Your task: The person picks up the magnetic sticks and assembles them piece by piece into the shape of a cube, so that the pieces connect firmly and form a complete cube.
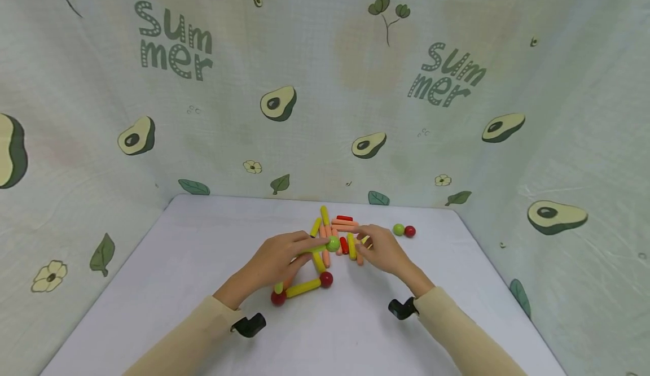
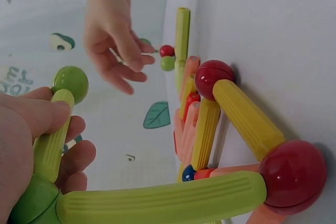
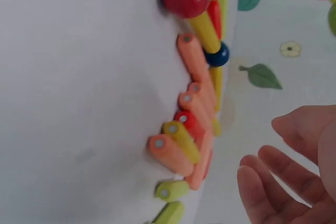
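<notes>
My left hand (image 1: pixel 276 258) pinches a light-green magnetic stick (image 2: pixel 48 153) between thumb and fingers, above the table. A green ball (image 1: pixel 333 244) sits on its far end. At its near end, a second green ball (image 2: pixel 38 202) joins it to a curved green stick (image 2: pixel 163 199), which slopes down to a red ball (image 2: pixel 293 176) on the table. From there a yellow stick (image 1: pixel 303 288) runs to another red ball (image 1: pixel 326 279). My right hand (image 1: pixel 383 250) hovers by the loose sticks, fingers loosely bent, holding nothing; an orange stick (image 3: pixel 170 155) lies among those nearest it.
Loose orange, yellow and red sticks (image 1: pixel 344 245) lie bunched in the middle of the white table (image 1: pixel 213 235). A dark-blue ball (image 3: pixel 217 54) belongs to the frame on the table. Off to the right, a green ball (image 1: pixel 398 229) touches a red ball (image 1: pixel 409 231). A patterned cloth (image 1: pixel 315 156) hangs behind.
</notes>
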Tool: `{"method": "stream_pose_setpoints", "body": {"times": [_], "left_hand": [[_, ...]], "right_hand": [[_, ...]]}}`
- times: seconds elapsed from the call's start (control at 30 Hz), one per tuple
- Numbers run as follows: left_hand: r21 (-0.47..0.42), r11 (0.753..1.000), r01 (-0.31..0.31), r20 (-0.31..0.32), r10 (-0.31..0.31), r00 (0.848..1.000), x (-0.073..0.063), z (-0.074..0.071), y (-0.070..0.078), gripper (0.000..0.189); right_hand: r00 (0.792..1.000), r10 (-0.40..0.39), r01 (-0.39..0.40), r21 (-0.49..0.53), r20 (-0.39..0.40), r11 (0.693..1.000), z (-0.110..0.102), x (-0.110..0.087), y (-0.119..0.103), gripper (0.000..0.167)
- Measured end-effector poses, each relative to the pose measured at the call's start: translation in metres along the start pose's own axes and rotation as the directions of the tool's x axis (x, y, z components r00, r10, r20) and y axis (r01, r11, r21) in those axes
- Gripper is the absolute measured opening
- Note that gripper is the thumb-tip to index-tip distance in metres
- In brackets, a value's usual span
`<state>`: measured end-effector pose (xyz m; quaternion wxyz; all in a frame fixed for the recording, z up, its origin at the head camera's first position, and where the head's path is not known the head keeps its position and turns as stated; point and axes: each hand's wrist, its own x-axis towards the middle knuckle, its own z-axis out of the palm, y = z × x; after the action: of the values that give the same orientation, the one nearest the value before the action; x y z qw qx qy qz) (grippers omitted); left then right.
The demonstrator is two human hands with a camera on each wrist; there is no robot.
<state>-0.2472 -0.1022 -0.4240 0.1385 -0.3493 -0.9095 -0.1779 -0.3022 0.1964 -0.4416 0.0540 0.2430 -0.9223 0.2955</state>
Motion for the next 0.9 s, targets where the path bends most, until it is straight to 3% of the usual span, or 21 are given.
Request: {"method": "stream_pose_setpoints", "body": {"times": [0.13,0.3,0.63,0.8,0.9], "left_hand": [[0.002,1.0,0.015,0.009,-0.015,1.0,-0.001,0.0,0.001,0.051],[0.0,1.0,0.029,0.012,-0.029,0.999,-0.001,0.0,0.002,0.052],[0.005,1.0,0.009,0.0,-0.009,1.0,-0.001,-0.002,0.001,0.051],[-0.001,1.0,0.007,0.002,-0.007,1.0,0.0,-0.002,0.001,0.05],[-0.005,1.0,0.007,0.003,-0.007,1.0,0.0,-0.002,0.001,0.05]], "right_hand": [[0.984,0.178,-0.177,-0.057,0.01,0.983,0.015,0.006,0.021,0.032],[0.961,0.275,-0.273,-0.071,0.026,0.959,0.033,0.011,0.042,0.033],[0.937,0.338,-0.336,-0.032,0.086,0.941,0.029,0.008,0.043,0.045],[0.922,0.361,-0.351,-0.094,0.137,0.932,0.023,0.002,0.039,0.049],[0.924,0.345,-0.324,-0.143,0.166,0.935,0.019,0.0,0.037,0.046]]}}
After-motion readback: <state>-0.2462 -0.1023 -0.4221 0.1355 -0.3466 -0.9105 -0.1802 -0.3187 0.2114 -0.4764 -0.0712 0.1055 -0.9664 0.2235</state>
